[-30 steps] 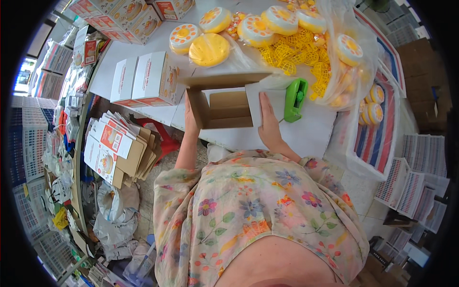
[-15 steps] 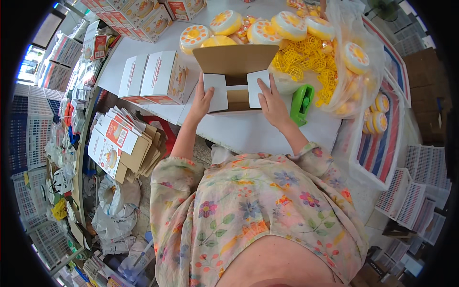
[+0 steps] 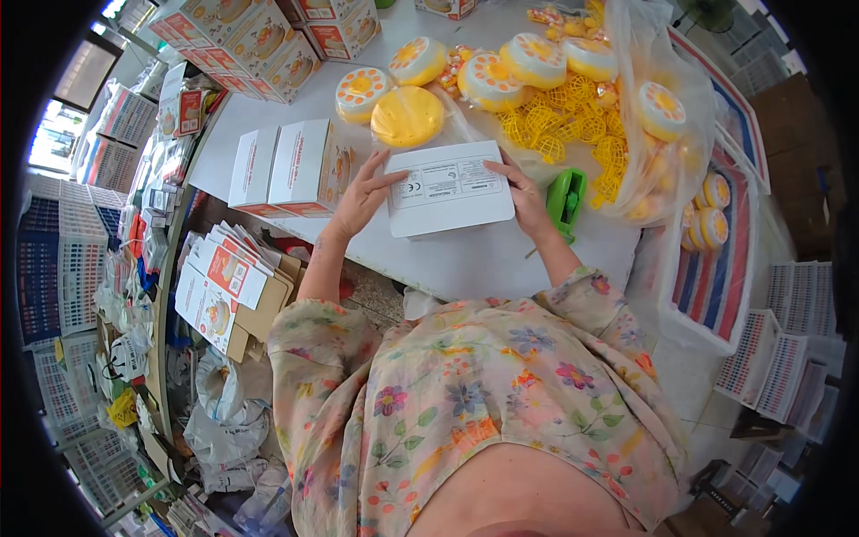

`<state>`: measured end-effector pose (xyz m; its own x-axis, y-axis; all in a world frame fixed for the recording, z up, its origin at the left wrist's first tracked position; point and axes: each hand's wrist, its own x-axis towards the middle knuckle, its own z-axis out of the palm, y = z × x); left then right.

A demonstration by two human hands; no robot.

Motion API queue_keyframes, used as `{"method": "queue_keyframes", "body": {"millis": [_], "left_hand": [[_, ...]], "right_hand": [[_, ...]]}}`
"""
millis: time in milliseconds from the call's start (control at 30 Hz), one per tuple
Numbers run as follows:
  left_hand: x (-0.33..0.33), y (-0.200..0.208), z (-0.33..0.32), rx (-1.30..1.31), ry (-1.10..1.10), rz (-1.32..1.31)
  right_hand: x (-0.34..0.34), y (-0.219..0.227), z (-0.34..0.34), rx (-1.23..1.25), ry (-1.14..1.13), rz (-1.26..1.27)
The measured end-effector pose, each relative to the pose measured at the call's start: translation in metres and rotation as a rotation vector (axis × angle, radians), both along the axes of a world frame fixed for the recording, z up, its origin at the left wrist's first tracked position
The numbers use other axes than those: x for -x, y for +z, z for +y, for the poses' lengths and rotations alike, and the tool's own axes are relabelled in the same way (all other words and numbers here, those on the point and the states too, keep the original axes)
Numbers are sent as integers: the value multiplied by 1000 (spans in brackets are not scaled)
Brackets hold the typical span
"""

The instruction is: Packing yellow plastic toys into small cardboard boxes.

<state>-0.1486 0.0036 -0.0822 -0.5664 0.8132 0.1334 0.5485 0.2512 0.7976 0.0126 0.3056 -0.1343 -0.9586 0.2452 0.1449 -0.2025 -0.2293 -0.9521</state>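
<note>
A white cardboard box (image 3: 452, 197) sits at the table's near side, its printed top panel folded down over the opening. My left hand (image 3: 361, 195) grips the box's left side, fingers reaching onto the top panel. On the opposite side, my right hand (image 3: 524, 193) holds the far right corner, with fingertips on the panel's edge. A green tape dispenser (image 3: 565, 201) stands just right of my right hand. Beyond the box lies a round yellow piece (image 3: 407, 116), beside white-and-yellow round toys (image 3: 362, 93) with orange dots.
Two finished-looking white boxes (image 3: 300, 163) stand to the left, and stacked boxes (image 3: 255, 45) at the back left. Yellow net-like balls (image 3: 577, 116) spill from a clear plastic bag (image 3: 667, 170) on the right. Flat cartons (image 3: 228, 291) are piled left below table height.
The box's raised brown lid panel has come down over the side flaps, now showing its white printed face. Both hands have shifted to the box's outer sides.
</note>
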Motion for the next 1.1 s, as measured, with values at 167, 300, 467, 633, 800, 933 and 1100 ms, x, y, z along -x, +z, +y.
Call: {"method": "queue_keyframes", "body": {"millis": [167, 300, 467, 633, 800, 933, 1100], "left_hand": [[-12, 20, 23, 218, -56, 285], [-20, 26, 36, 368, -101, 298], [-38, 47, 52, 616, -133, 375], [-42, 46, 59, 704, -120, 447], [-41, 43, 50, 656, -141, 434], [-62, 36, 44, 555, -98, 538], [-79, -6, 27, 143, -82, 515]], "right_hand": [[9, 34, 34, -538, 166, -163], [10, 84, 29, -1234, 282, -184], [14, 96, 22, -1620, 450, -52], [20, 104, 17, -1688, 543, -65], [21, 98, 26, -1667, 628, 47], [8, 69, 41, -1600, 579, 188], [-19, 19, 25, -965, 192, 133]]}}
